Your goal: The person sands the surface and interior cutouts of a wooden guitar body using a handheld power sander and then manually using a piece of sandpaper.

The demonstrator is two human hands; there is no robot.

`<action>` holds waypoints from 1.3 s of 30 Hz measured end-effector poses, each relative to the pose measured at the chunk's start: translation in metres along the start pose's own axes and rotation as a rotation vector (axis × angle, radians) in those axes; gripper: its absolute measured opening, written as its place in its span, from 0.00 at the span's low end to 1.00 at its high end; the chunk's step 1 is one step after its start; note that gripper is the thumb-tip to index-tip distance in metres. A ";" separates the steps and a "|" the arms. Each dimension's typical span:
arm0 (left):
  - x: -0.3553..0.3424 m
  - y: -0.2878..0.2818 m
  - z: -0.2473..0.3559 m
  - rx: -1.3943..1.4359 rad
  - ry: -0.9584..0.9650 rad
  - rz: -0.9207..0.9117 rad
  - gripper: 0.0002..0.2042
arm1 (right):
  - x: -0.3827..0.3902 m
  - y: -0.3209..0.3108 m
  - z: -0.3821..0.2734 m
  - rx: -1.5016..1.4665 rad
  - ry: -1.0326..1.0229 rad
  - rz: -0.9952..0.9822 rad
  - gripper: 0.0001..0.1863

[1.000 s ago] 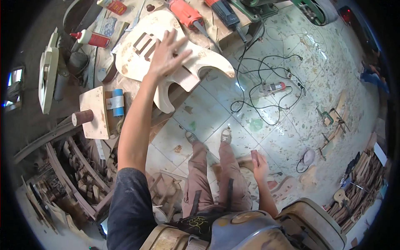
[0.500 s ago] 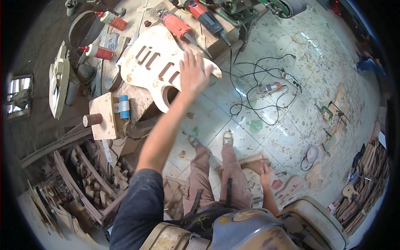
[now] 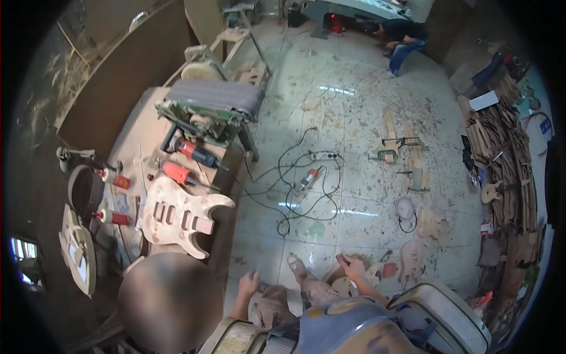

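An unpainted wooden electric guitar body, with slots cut through its face, lies on the bench at the left. My left hand hangs low beside my leg, apart from the guitar body, its fingers curled with nothing visible in them. Lower right of centre, my right hand grips a small reddish-brown block above the floor.
Red power tools and red-and-white glue bottles lie on the bench by a belt sander. Cords and a rotary tool spread over the floor. Clamped wood lies farther right. Another person bends at the back.
My left hand has lifted off the guitar body and dropped to my side. The view has swung right, showing more floor and the other person. My right hand stays low.
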State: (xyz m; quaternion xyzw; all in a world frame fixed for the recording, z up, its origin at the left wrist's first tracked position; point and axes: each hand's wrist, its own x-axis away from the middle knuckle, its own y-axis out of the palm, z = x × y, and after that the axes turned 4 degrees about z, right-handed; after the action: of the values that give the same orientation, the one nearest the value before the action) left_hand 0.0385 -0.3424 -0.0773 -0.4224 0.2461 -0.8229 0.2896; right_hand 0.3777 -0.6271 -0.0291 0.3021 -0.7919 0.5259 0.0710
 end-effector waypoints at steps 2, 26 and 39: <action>0.017 0.018 -0.091 -0.160 0.053 -0.080 0.28 | 0.003 -0.010 0.002 0.005 -0.007 0.054 0.25; -0.051 -0.075 -0.044 -0.614 1.027 -0.342 0.21 | 0.222 0.074 0.098 -0.233 0.380 0.551 0.23; 0.071 -0.076 0.179 0.690 0.232 -0.661 0.30 | 0.161 -0.028 -0.112 -1.047 -0.055 0.033 0.23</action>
State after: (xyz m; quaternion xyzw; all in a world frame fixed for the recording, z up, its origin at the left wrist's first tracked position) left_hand 0.1345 -0.3654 0.1053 -0.2627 -0.1574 -0.9459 0.1067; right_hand 0.2403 -0.6016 0.1108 0.2273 -0.9550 0.0525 0.1832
